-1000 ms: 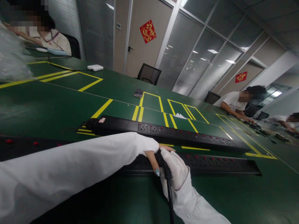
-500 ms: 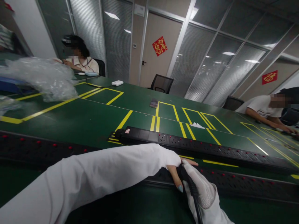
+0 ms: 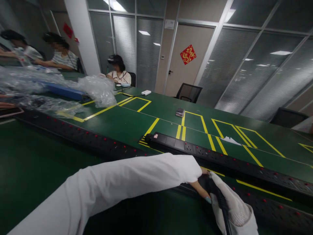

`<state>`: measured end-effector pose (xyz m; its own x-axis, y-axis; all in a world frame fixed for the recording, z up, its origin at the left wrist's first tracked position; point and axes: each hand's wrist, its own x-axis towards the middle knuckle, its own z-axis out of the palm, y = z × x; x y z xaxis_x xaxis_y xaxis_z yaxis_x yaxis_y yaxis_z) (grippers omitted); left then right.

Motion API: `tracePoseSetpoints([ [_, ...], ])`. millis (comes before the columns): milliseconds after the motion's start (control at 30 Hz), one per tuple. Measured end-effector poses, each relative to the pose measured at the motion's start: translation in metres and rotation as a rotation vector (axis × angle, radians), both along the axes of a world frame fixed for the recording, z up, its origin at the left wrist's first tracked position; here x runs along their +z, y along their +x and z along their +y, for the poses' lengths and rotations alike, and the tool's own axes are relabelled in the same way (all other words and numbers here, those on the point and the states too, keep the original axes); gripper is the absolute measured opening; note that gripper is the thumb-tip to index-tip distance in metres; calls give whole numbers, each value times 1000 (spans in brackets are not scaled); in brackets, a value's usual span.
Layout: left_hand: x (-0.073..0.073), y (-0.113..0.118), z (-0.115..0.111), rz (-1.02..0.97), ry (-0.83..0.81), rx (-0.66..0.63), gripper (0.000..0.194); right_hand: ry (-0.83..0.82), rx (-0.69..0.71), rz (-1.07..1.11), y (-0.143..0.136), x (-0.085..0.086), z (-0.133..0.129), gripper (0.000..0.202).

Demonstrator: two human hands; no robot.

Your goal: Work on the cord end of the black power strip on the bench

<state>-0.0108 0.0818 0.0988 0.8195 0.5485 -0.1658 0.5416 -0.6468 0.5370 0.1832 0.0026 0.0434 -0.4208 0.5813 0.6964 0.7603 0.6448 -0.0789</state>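
Observation:
My right hand (image 3: 232,199), in a white glove, is closed around a thick black cable (image 3: 223,205) near its ribbed sleeve. The cable runs down past the bottom edge. Bare fingers of my left hand (image 3: 200,189) show beyond a long white sleeve, with the thumb pressed beside the black plug-like end (image 3: 206,182) of the cable; the remaining fingers are mostly hidden. Both hands meet over the near black power strip (image 3: 266,202), which has red switches. Whether the cable's end sits in a socket cannot be seen.
A second power strip (image 3: 176,143) lies just beyond. Yellow tape (image 3: 193,112) marks the green table (image 3: 122,125). Clear plastic wrap (image 3: 97,89) and a blue box (image 3: 65,90) are at the left. A phone-like object (image 3: 180,112) lies farther back. Several people sit around the table.
The view has turned left, bringing more people and plastic wrap into sight. My hands appear farther right and slightly lower, still together on the cable's black end.

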Motion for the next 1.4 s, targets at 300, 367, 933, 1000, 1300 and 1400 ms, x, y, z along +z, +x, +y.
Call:
tracePoseSetpoints([
  [300, -25, -44, -48, 134, 601, 331, 83, -150, 26, -144, 12, 11, 5, 67],
  [367, -26, -42, -50, 161, 642, 358, 82, -156, 15, -185, 22, 14, 5, 68],
  [933, -21, -50, -138, 261, 529, 490, 74, 85, 5, -484, 98, 22, -31, 69],
  [1000, -23, -55, -145, 277, 496, 514, 76, 107, 9, -497, 88, 25, -39, 73],
  [1300, -35, -79, -179, 440, 453, 619, 81, 23, 89, -401, 46, 29, -54, 84],
  [1400, -35, -93, -192, 451, 480, 623, 78, -21, 132, -355, 31, 28, -51, 87],
])
